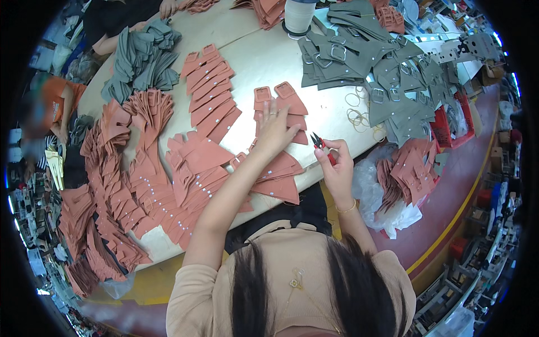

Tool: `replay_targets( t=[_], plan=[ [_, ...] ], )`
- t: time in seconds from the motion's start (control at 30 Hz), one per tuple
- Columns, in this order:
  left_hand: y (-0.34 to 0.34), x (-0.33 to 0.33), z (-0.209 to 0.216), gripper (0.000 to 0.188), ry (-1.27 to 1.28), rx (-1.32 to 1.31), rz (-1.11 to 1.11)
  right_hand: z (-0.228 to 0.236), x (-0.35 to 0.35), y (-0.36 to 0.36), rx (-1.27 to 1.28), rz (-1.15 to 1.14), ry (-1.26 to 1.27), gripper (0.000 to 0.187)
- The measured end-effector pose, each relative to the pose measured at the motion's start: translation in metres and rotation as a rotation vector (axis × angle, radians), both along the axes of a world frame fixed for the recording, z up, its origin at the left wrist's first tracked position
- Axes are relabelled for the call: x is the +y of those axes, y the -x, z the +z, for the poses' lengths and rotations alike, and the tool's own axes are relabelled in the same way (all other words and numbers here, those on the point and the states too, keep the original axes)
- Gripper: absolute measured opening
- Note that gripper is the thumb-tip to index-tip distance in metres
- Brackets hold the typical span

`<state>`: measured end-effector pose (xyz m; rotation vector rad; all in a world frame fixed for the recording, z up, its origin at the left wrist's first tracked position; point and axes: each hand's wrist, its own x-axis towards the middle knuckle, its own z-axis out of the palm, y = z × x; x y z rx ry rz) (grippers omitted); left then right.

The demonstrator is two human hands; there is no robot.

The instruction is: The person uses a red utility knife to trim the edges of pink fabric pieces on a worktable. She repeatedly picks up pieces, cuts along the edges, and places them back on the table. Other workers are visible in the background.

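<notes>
My left hand (275,130) lies with spread fingers on a short row of salmon-coloured fabric straps (296,105), whose far ends carry square covered buckles (284,90). Just right of that row, my right hand (338,168) is closed round a small pair of red-handled nippers (319,145). Their dark tips point up and left and stand slightly apart, close to the straps' edge. Under my left forearm more salmon pieces (278,168) overlap, some with small white stickers. Farther left, another row of buckled salmon straps (210,92) is fanned out.
Piles of salmon pieces (120,191) cover the table's left side. Grey-green pieces (140,59) lie at the far left, and grey-green buckled straps (348,53) at the far right. A white thread cone (298,17), rubber bands (355,115), a red basket (453,126) and a plastic bag (370,194) are nearby. Other people work beyond.
</notes>
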<state>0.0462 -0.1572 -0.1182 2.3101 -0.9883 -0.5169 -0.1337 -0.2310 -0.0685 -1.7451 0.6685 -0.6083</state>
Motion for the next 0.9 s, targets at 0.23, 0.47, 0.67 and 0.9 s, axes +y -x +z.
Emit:
replay_targets(
  t=[0.23,0.47,0.67,0.9],
  plan=[
    [0.021,0.127,0.037,0.069,-0.382,-0.261,0.200,-0.002,0.007,-0.015,0.109,0.129,-0.093,0.024],
    [0.046,0.144,0.033,0.071,-0.227,-0.323,0.230,0.007,0.029,-0.034,0.095,0.270,0.038,0.025],
    [0.058,0.145,0.027,0.045,0.354,0.278,0.367,0.002,0.041,-0.035,-0.030,0.374,0.222,0.023],
    [0.056,0.151,0.063,0.048,0.687,0.682,0.323,0.010,0.048,-0.035,-0.058,0.450,0.377,0.020]
  ],
)
